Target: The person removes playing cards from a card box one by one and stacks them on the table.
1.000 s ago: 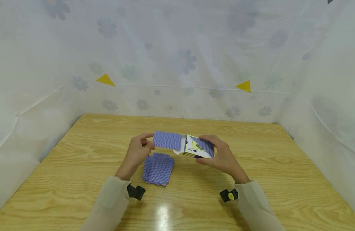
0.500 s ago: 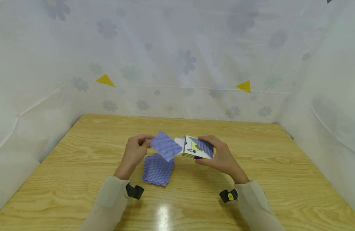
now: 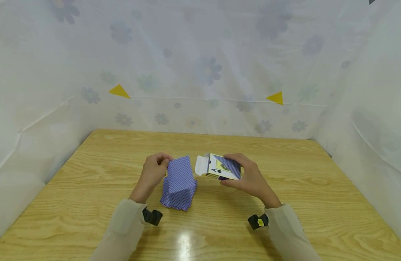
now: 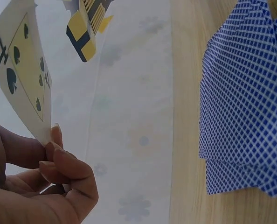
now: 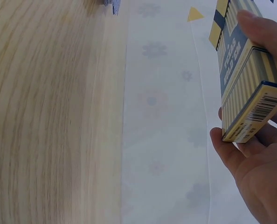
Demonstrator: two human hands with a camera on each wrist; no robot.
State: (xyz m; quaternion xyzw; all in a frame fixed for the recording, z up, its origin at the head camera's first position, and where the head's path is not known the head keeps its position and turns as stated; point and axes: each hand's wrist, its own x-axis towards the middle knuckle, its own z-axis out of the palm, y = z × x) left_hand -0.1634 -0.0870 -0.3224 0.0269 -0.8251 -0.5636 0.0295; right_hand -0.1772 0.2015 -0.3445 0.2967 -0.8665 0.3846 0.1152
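My left hand (image 3: 152, 174) pinches a playing card (image 3: 180, 174) by one corner, its blue checked back uppermost in the head view. In the left wrist view the face of this card (image 4: 24, 65) shows a four of spades. Below it on the table lies an untidy pile of blue-backed cards (image 3: 179, 201), partly hidden by the held card. My right hand (image 3: 252, 177) grips the card box (image 3: 224, 166) between thumb and fingers, off the table. Its white flap (image 3: 201, 165) hangs open toward the left. The right wrist view shows the box's barcode end (image 5: 257, 114).
The wooden table (image 3: 285, 159) spreads around both hands. A pale flowered sheet (image 3: 200, 116) stands behind it and along the sides. Two yellow triangles (image 3: 119, 91) mark the back sheet.
The card in my left hand has come away from the box flap and swung downward over the pile. My right hand and the box have hardly moved.
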